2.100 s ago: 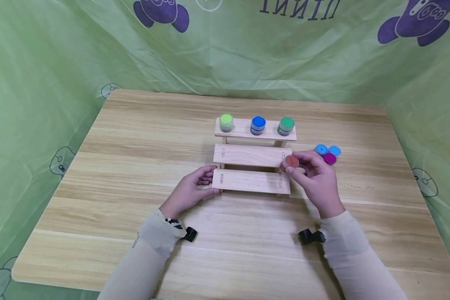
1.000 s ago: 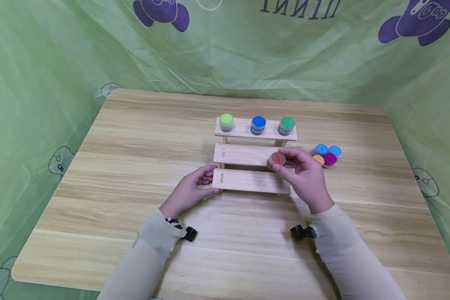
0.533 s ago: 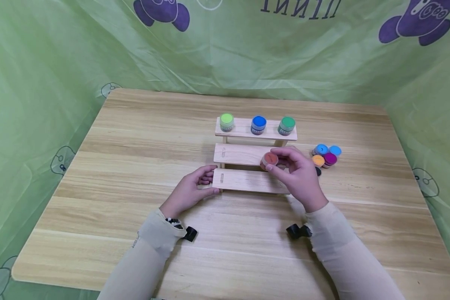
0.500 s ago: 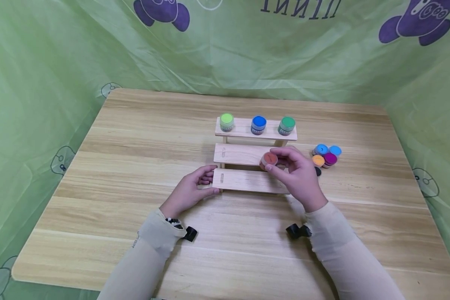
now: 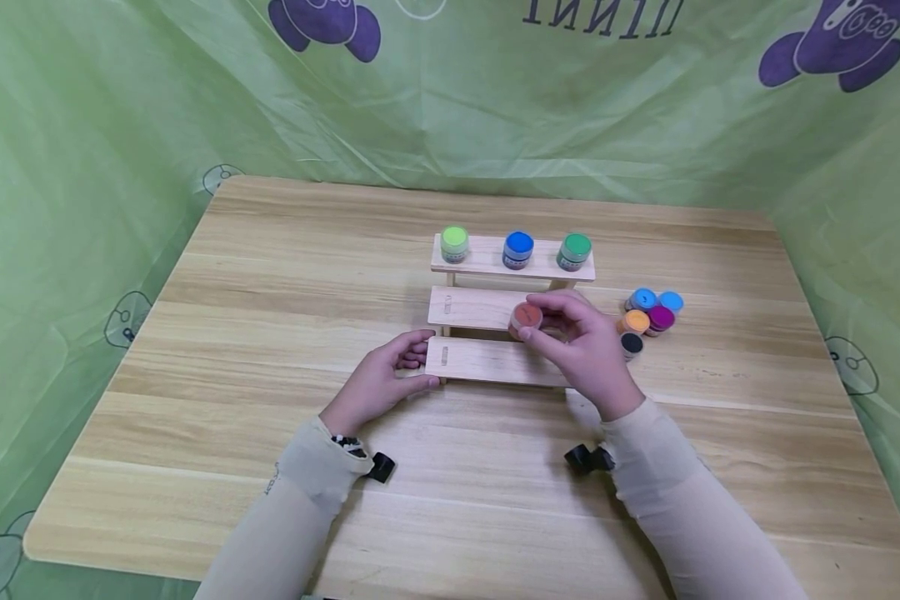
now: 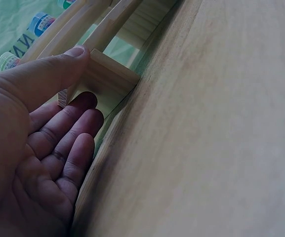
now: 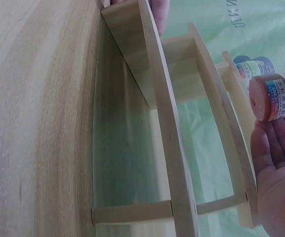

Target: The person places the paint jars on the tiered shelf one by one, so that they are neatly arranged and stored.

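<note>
A wooden three-step rack (image 5: 483,360) stands on the table. My left hand (image 5: 381,377) holds the left end of its lowest step; in the left wrist view the thumb (image 6: 65,69) presses on the board's end and the other fingers are bent beside it. Between thumb and fingers, my right hand (image 5: 588,354) pinches a small reddish-brown paint jar (image 5: 526,317) at the front of the middle step. The right wrist view shows that jar (image 7: 273,96) with its printed label, apart from the boards. Light green (image 5: 454,243), blue (image 5: 518,249) and dark green (image 5: 574,251) jars stand along the top step.
Right of the rack, several more paint jars cluster on the table (image 5: 270,292): two blue ones (image 5: 642,299), a magenta one (image 5: 661,319), an orange one (image 5: 635,322) and a black one (image 5: 632,345). Green printed cloth (image 5: 450,125) surrounds the table's back and sides.
My right hand has moved left along the middle step, carrying the reddish-brown paint jar. The orange and black jars have come into sight behind it. My left hand has stayed still.
</note>
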`<state>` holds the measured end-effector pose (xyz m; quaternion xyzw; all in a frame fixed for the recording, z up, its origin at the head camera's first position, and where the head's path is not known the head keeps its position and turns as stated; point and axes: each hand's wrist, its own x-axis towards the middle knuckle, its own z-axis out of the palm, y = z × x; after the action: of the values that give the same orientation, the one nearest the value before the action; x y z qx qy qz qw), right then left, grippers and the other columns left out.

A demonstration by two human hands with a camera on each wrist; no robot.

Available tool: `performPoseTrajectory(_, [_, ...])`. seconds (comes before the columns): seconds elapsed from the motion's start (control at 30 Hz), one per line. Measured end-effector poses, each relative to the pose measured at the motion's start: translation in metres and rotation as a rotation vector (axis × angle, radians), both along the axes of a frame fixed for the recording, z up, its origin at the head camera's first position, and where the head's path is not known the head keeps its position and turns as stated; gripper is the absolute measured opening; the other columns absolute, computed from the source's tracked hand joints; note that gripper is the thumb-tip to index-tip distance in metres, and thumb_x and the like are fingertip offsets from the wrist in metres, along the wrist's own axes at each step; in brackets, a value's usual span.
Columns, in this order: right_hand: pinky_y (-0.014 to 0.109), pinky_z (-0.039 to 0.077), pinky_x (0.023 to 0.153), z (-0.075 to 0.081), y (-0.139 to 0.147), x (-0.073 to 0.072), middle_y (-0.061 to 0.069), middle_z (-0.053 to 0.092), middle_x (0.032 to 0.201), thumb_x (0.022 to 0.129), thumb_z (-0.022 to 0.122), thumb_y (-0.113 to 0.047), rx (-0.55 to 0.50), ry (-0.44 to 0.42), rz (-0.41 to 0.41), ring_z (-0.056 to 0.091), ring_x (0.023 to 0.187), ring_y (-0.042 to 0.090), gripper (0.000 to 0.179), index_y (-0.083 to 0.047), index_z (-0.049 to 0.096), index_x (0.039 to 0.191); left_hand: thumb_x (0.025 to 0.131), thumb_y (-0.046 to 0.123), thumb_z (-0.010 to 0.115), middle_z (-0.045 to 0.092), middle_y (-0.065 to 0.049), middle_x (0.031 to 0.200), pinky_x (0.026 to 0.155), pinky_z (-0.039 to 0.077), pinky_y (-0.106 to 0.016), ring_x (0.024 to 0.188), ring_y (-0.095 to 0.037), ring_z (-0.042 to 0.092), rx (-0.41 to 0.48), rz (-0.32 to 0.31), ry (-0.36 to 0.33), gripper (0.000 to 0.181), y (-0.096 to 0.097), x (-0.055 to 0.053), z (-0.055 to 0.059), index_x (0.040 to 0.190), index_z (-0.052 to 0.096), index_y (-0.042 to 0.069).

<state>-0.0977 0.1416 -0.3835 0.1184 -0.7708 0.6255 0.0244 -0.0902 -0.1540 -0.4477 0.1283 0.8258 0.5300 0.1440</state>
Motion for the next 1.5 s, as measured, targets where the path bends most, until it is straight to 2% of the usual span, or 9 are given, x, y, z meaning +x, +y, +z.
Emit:
performPoseTrajectory(0.23, [0.023,0.055,0.090,0.002,-0.004,-0.001,0.006,0.062,0.114,0.087,0.079,-0.007,0.059,-0.001,-0.011,0.062,0.103,0.015,0.037,-0.005,0.069,0.123,0.083,0.017,0.084,0.064,-0.008,0.121,0.101,0.050,-0.039,0.109,-0.023,0.062,0.004,-0.001,-0.007,0.068,0.001,0.000,0.001,0.143,0.053,0.011])
performPoseTrajectory(0.47, [0.025,0.057,0.088,0.002,-0.008,-0.004,0.007,0.063,0.112,0.086,0.079,-0.005,0.022,0.004,-0.011,0.062,0.101,0.017,0.036,-0.003,0.070,0.120,0.083,0.016,0.084,0.064,-0.008,0.121,0.101,0.050,-0.040,0.109,-0.023,0.062,0.000,-0.003,-0.013,0.069,0.001,0.000,0.002,0.144,0.053,0.010])
performPoseTrajectory(0.7, [0.023,0.056,0.089,0.003,-0.013,-0.009,0.006,0.063,0.114,0.086,0.079,-0.006,0.061,0.003,-0.001,0.063,0.103,0.016,0.035,-0.004,0.069,0.120,0.082,0.017,0.084,0.064,-0.010,0.121,0.101,0.051,-0.041,0.109,-0.025,0.062,0.004,-0.006,-0.003,0.070,0.002,0.000,0.004,0.144,0.052,0.009])
performPoseTrajectory(0.9, [0.023,0.055,0.090,0.005,-0.017,-0.014,0.008,0.064,0.115,0.087,0.079,-0.009,0.100,-0.028,0.006,0.064,0.104,0.016,0.035,-0.003,0.068,0.119,0.082,0.017,0.084,0.064,-0.011,0.121,0.100,0.051,-0.042,0.109,-0.025,0.062,0.007,-0.004,-0.004,0.070,0.001,0.000,0.004,0.144,0.052,0.009])
performPoseTrajectory(1.5, [0.024,0.057,0.086,0.011,-0.040,-0.021,0.009,0.064,0.114,0.082,0.085,-0.015,0.132,-0.143,-0.010,0.068,0.100,0.021,0.041,-0.004,0.067,0.118,0.083,0.017,0.084,0.064,-0.008,0.121,0.101,0.050,-0.040,0.109,-0.023,0.062,-0.005,-0.002,-0.018,0.069,0.000,0.000,0.002,0.144,0.053,0.011])
